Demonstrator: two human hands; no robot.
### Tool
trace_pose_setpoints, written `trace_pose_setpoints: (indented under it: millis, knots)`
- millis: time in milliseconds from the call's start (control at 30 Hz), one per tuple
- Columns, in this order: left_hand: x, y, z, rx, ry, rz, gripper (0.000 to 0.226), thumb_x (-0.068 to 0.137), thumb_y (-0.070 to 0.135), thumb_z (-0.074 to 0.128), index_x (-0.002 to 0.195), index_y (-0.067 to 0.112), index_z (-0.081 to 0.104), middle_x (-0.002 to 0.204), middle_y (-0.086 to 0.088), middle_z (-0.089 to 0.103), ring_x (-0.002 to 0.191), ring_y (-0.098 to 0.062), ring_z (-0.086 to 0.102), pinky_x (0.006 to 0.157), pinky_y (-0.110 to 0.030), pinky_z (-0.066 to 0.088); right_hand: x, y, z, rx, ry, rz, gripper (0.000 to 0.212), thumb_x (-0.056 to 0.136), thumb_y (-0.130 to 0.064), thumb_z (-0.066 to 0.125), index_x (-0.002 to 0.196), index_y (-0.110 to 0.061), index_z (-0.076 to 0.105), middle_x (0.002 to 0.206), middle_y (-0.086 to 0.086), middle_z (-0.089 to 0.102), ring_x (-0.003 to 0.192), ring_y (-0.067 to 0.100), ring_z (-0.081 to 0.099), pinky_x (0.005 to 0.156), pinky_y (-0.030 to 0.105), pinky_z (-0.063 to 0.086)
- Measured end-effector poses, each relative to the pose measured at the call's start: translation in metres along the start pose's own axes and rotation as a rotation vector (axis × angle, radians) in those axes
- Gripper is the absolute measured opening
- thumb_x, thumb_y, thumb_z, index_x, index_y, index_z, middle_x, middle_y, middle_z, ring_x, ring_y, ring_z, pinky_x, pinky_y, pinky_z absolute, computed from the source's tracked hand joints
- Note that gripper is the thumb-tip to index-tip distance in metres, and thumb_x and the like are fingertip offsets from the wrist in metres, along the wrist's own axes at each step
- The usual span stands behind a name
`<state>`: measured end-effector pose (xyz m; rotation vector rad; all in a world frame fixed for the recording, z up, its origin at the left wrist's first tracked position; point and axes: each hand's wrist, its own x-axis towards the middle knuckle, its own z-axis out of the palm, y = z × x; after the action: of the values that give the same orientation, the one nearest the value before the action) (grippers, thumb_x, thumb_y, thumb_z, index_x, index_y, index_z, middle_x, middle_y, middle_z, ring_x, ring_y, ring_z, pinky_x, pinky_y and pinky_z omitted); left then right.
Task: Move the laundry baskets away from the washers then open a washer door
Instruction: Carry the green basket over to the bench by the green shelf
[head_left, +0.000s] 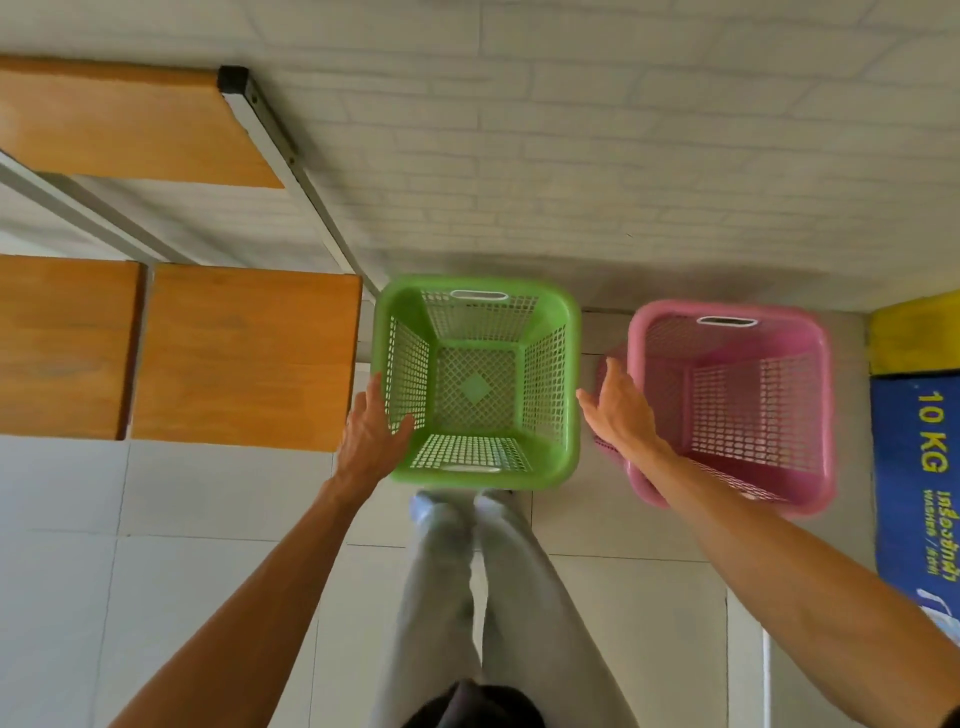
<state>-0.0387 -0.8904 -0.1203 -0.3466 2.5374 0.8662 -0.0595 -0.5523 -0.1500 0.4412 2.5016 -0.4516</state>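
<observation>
An empty green laundry basket (569, 332) stands on the tiled floor just ahead of my feet, near the white brick wall. An empty pink laundry basket (810, 364) stands to its right. My left hand (371, 434) rests against the green basket's left rim with the thumb over the edge and the fingers spread. My right hand (621, 402) hovers open in the gap between the two baskets, close to the green basket's right rim; I cannot tell whether it touches. A blue and yellow washer (919, 467) marked "10 KG" shows at the right edge.
Wooden bench tops (244, 358) on a white metal frame (291, 171) stand at the left, close beside the green basket. The brick wall (623, 156) is directly behind both baskets. My legs (467, 571) in grey trousers stand behind the green basket on pale floor tiles (156, 597).
</observation>
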Motion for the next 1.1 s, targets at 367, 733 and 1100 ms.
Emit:
trace_pose_setpoints:
  millis: [367,733,1100]
  knots:
    - [0.14,-0.09,0.085,0.174,-0.017,-0.014,0.085,0.088,0.021,0.068,0.154,0.011,0.016,0.129,-0.024,0.047,0.108,-0.037,0.055,0.079,-0.045,0.054,0.102,0.022,0.135,0.113,0.097,0.097,0.087,0.097,-0.045,0.06,0.159,-0.009,0.011,0.148,0.026,0.042,0.118,0.039,0.061,0.079,0.041,0.054]
    - [0.182,-0.116,0.115,0.105,0.101,-0.094,0.09,0.097,0.005,0.053,0.16,0.025,-0.007,0.12,-0.029,0.047,0.079,-0.03,0.054,0.062,-0.037,0.046,0.131,0.031,0.183,0.163,0.268,0.093,0.073,0.104,-0.034,0.051,0.16,-0.018,0.009,0.142,0.024,0.048,0.099,0.039,0.069,0.064,0.04,0.059]
    - [0.128,-0.096,0.083,-0.034,0.187,0.082,0.078,0.099,0.023,0.053,0.16,0.029,0.005,0.104,-0.015,0.049,0.062,-0.011,0.044,0.043,-0.026,0.041,0.097,0.039,0.108,0.074,0.335,0.005,0.074,0.104,-0.036,0.047,0.162,-0.013,0.006,0.153,0.02,0.042,0.109,0.036,0.067,0.079,0.04,0.062]
